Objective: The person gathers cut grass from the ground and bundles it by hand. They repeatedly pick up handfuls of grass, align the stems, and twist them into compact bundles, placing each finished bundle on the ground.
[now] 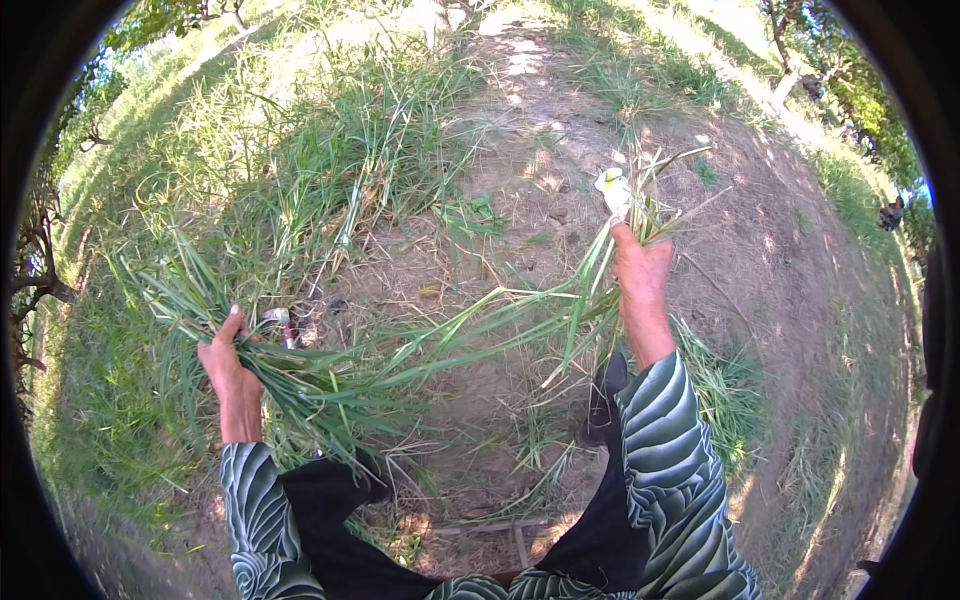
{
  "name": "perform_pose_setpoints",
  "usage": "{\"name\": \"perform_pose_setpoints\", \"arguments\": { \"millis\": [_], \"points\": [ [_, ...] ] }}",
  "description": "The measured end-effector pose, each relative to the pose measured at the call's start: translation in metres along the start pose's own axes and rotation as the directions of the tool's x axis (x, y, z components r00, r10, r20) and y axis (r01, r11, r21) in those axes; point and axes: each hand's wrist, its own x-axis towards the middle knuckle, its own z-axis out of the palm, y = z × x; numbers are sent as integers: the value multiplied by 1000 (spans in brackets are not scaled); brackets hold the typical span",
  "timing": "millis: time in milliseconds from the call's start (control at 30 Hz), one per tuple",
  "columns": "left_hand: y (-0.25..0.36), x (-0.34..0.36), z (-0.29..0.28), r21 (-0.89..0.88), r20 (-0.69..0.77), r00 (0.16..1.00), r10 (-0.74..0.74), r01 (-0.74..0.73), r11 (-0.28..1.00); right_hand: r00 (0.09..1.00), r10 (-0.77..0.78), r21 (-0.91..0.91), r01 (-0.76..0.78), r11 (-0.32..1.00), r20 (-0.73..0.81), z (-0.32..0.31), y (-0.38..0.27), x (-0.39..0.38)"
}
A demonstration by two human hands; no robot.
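Observation:
My left hand [230, 375] is closed round a thick bundle of long green grass [320, 385], whose blades stick out on both sides of the fist. Farther right and raised a little higher in view, my right hand [643, 285] grips the stem ends of a looser bunch of grass [590, 295]. Dry stalks poke out above its thumb, beside a white scrap [613, 190] that I cannot identify. Long blades stretch between the two hands and overlap in the middle. Just right of my left thumb, a small pale curved object with a reddish part [282, 325] shows on the ground.
Tall grass [370, 130] grows ahead and to the left. Bare brown soil [800, 270] with dry bits lies to the right. A heap of cut grass [720, 390] rests beside my right forearm. My dark shoes [600, 400] are below, and trees [790, 80] stand at the edges.

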Motion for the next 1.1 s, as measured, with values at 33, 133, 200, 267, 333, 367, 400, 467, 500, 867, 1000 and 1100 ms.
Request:
{"name": "perform_pose_setpoints", "arguments": {
  "millis": [33,133,200,267,333,367,400,467,500,867,1000,1100],
  "points": [
    [0,6,-6,17,-24,999,28,-28,999,999,-46,-60,45,997,-29,-4,0,1],
    [12,17,-22,49,-85,990,113,-109,993,987,-150,-187,136,973,-63,-4,-16,-7],
    [18,10,-20,33,-81,990,117,-115,993,983,-175,-221,160,962,-49,-2,-13,-7],
    [15,10,-19,-2,-37,997,67,-67,998,992,-123,-100,123,987,9,5,-4,-7],
    [9,7,-11,-71,33,999,-19,21,997,991,-89,87,80,993,98,11,1,-9],
    [9,2,-7,-68,70,994,-80,85,994,980,29,167,-63,984,197,15,-6,-16],
    [6,-3,-3,-89,95,989,-117,126,988,944,135,234,-210,949,303,15,-18,-23],
    [5,-26,15,-99,162,970,-182,199,975,877,248,289,-384,877,411,23,-23,-28],
    [11,-41,21,-79,186,962,-201,218,973,867,261,298,-406,864,425,33,-20,-33],
    [-9,-129,73,274,631,635,-446,355,894,762,242,-79,-244,966,601,75,-11,-72],
    [-26,-141,81,327,694,563,-449,309,893,738,159,-94,-129,987,655,89,2,-85],
    [-38,-147,83,322,668,589,-455,322,890,760,163,-134,-100,986,629,92,9,-87]
  ]
}}
